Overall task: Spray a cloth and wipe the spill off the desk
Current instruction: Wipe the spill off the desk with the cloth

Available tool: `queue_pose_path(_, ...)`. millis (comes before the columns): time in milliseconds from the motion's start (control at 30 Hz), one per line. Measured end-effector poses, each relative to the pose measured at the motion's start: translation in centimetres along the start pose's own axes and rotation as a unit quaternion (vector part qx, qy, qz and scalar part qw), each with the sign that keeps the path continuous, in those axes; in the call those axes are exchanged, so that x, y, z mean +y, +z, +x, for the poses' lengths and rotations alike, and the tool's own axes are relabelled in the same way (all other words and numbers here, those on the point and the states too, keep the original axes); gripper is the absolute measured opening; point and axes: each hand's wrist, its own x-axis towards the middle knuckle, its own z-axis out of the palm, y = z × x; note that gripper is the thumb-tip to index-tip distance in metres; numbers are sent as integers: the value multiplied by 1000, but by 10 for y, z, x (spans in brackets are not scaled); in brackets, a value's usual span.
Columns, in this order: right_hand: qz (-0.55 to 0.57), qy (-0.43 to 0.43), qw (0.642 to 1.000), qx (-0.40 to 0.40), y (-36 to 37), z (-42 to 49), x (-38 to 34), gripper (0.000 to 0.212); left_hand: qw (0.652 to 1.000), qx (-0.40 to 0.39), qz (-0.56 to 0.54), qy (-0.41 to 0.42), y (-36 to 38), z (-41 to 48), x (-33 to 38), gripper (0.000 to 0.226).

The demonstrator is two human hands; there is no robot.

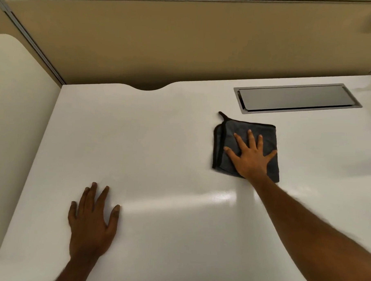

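A folded dark grey cloth [227, 138] with a black edge and a small loop lies flat on the white desk [159, 139], right of centre. My right hand [250, 157] presses flat on top of it, fingers spread. My left hand [93, 219] rests palm down on the bare desk at the near left, fingers apart, holding nothing. I see no spray bottle. No spill stands out on the glossy surface; only a light reflection shows near the middle.
A grey metal cable hatch [297, 98] is set into the desk behind the cloth at the right. A tan partition panel [184, 44] runs along the back, with a curved notch [147, 88] in the desk's rear edge. A white side panel [15, 111] stands at the left.
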Motion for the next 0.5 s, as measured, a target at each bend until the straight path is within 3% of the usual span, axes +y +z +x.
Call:
queue_pose_path(200, -10, -35, 999, 10, 24, -86, -18, 75, 1000, 7, -2, -1, 0, -1, 2, 68)
queue_pose_path(367, -22, -128, 991, 11, 43, -138, -69, 78, 1000, 14, 3, -1, 1, -2, 1, 68)
queue_pose_path(500, -29, -211, 977, -1, 46, -125, -105, 77, 1000, 17, 1, 0, 2, -2, 1, 68)
